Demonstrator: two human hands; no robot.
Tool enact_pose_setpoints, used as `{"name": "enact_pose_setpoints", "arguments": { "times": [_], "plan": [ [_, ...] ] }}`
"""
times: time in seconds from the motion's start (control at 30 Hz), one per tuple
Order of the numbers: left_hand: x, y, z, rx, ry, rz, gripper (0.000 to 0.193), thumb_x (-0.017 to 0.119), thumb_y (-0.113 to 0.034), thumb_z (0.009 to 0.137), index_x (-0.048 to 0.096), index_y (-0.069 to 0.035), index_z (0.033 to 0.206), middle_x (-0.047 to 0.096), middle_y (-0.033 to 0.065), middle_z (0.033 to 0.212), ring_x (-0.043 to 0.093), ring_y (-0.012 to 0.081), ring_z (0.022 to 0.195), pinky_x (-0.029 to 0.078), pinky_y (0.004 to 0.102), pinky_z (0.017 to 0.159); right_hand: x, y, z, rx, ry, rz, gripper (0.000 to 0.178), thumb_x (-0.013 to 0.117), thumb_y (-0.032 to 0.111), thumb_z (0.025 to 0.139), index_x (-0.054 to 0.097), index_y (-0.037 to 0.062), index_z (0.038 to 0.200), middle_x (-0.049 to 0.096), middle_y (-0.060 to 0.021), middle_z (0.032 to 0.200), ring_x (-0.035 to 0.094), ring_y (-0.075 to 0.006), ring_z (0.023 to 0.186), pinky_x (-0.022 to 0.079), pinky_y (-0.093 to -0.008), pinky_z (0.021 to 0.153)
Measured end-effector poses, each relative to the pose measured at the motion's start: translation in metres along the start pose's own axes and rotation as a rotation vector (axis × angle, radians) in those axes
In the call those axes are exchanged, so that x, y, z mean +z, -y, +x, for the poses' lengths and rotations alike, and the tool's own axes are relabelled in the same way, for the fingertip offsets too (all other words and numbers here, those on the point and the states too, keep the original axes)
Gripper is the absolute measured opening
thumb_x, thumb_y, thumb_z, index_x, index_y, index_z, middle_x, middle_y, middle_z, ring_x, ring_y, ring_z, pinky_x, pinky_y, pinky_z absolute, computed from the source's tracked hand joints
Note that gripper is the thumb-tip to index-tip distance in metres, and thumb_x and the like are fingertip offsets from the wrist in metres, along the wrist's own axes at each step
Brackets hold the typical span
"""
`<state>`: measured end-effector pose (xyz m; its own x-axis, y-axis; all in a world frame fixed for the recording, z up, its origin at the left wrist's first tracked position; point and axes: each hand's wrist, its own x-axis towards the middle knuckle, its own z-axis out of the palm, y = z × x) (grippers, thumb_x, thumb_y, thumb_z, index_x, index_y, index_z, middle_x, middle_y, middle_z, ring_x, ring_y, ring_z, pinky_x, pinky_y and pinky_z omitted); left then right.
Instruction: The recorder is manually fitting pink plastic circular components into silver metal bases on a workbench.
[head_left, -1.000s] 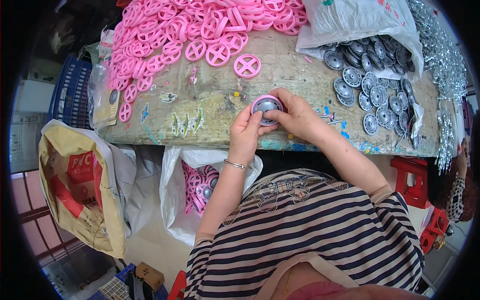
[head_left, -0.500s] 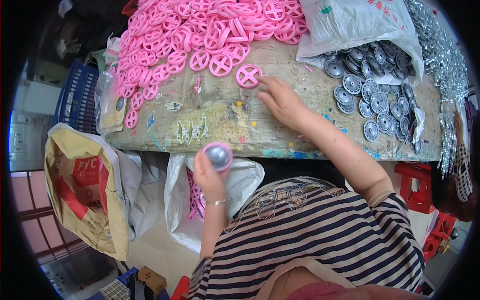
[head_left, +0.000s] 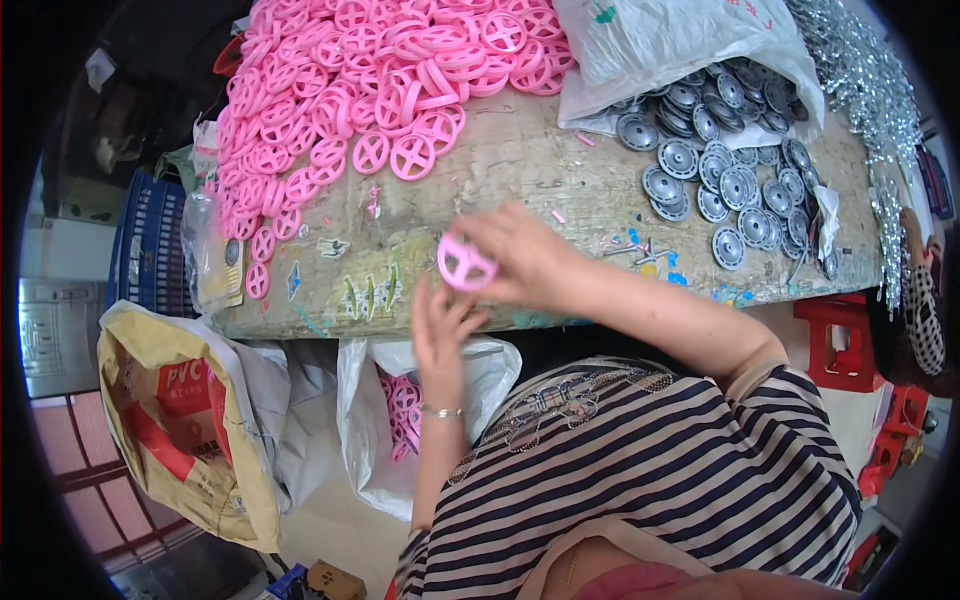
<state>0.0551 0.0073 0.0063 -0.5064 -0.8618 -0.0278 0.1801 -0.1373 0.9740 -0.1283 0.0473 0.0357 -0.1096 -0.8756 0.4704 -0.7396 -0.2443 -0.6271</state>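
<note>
A pink spoked toy wheel [head_left: 466, 263] is gripped by its edge in my right hand [head_left: 520, 255], above the front part of the table. Just below it, at the table's front edge, my left hand [head_left: 441, 330] has its fingers spread, somewhat blurred, with nothing seen in them. It is close to the wheel; whether they touch I cannot tell. Under my left forearm hangs a white bag [head_left: 365, 440] with pink wheels [head_left: 402, 408] inside. A big heap of pink wheels [head_left: 400, 60] covers the far left of the table [head_left: 520, 140].
Grey discs [head_left: 728, 247] spill from a white plastic bag [head_left: 670, 45] at the right. Silver tinsel [head_left: 880, 170] hangs over the right edge. An open tan sack [head_left: 245, 490] stands left of the white bag. A red stool [head_left: 835, 345] is on the right.
My right hand has taken the lone pink wheel from the table and brought it toward my left hand. The pink wheel with a silver disc is gone from my left hand, whose fingers have opened.
</note>
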Motion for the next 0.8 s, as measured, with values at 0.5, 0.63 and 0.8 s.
{"name": "enact_pose_setpoints", "arguments": {
  "times": [0.5,0.63,0.8],
  "plan": [
    [0.053,0.021,0.035,-0.175,0.241,-0.108,0.034,0.039,-0.015,0.1,0.04,0.001,0.13,0.061,0.0174,0.111,0.065,0.0275,0.096,0.057,0.0344,0.079,-0.139,-0.141,-0.041,0.547,-0.134,-0.775,0.045,0.073,0.034,0.072,0.062,0.0006,0.1,0.058,-0.0171,0.106,0.05,-0.0384,0.101,0.042,-0.0433,0.09],
    [0.048,0.016,0.036,-0.216,0.24,-0.158,0.036,0.042,-0.013,0.099,0.038,0.001,0.133,0.056,0.0129,0.117,0.061,0.0207,0.103,0.056,0.0341,0.084,-0.123,-0.104,-0.026,0.574,-0.121,-0.332,0.033,0.069,0.02,0.08,0.059,0.0004,0.105,0.061,-0.0133,0.097,0.058,-0.0268,0.091,0.046,-0.0361,0.082],
    [0.046,0.015,0.037,-0.221,0.225,-0.212,0.038,0.046,-0.008,0.097,0.039,0.0,0.133,0.055,0.0116,0.119,0.06,0.0199,0.104,0.056,0.0333,0.085,-0.044,-0.03,-0.028,0.4,-0.003,0.261,0.038,0.066,0.012,0.083,0.059,0.0051,0.121,0.06,-0.0105,0.097,0.058,-0.0173,0.087,0.046,-0.03,0.077]
  ]
}}
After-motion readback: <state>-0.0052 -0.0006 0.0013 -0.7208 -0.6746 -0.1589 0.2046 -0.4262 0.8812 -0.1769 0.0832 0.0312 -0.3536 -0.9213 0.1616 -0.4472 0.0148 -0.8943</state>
